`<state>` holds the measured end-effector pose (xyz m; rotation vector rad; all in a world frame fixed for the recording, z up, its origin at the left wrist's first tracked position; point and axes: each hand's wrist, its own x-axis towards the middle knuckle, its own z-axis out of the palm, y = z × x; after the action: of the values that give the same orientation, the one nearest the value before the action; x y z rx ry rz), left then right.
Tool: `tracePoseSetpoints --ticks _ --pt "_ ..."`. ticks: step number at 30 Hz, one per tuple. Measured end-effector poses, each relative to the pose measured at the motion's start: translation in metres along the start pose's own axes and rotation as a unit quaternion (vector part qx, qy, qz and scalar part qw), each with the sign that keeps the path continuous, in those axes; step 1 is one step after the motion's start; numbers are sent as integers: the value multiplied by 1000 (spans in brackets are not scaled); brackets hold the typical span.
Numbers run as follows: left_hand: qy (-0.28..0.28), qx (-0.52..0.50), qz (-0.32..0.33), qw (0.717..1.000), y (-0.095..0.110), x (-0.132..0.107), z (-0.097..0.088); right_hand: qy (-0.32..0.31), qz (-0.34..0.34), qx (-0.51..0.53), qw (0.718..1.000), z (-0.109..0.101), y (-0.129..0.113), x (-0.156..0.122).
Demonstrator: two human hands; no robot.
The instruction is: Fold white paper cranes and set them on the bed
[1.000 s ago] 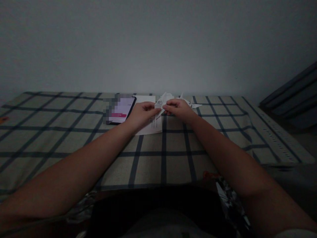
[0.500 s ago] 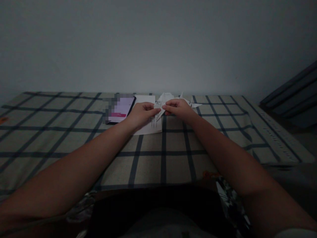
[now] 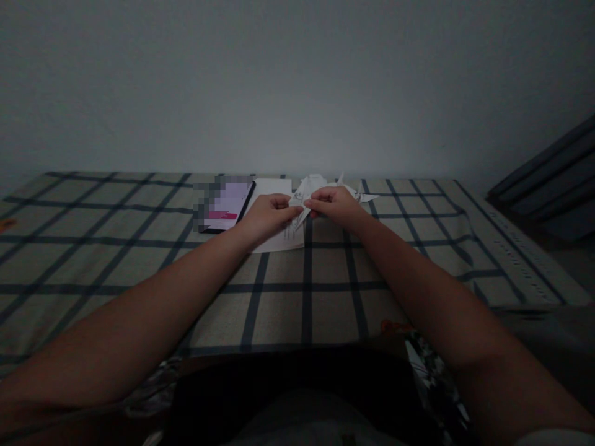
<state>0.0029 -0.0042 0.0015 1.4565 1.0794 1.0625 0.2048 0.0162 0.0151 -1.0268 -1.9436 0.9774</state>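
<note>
Between the fingertips of both hands is a small piece of folded white paper, narrow and pointed at its lower end. My left hand pinches it from the left with thumb and fingers. From the right, my right hand pinches the same piece, its fingertips close to the left thumb. My fingers hide much of the folds. Just behind the hands lies more folded white paper with dark print. A folded paper crane with pointed ends shows partly past my right hand.
Left of my hands, a phone with a lit screen lies partly on a flat printed sheet. A checked cloth covers the table, which meets a plain wall. Dark folded fabric is at the right.
My left hand has shifted very slightly down and right. The upper point of the folded paper, which stood up between my hands, has dropped lower. My right hand is nearly still.
</note>
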Motion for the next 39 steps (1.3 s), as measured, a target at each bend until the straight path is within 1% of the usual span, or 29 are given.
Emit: tracePoseSetpoints --ticks 4,9,12,17,24,28,34,39 --pt "-10 -58 -13 998 0 1 1 -10 -14 28 999 -1 5 1" --pt "2 -61 -19 998 0 1 0 -27 1 91 995 1 8 3" --pt "8 -73 -28 997 3 0 1 -31 11 109 994 2 9 3" --pt "12 -78 -42 996 5 -1 2 -22 9 95 995 4 10 3" --pt "25 -60 -47 997 3 1 2 -26 15 85 996 4 3 0" --pt "21 -60 -50 997 4 0 2 -35 7 80 996 5 4 1" --pt "28 -32 -39 998 5 -1 2 -34 -8 58 998 6 3 1" --pt "33 -35 -50 998 8 -2 3 -25 -12 60 998 5 1 0"
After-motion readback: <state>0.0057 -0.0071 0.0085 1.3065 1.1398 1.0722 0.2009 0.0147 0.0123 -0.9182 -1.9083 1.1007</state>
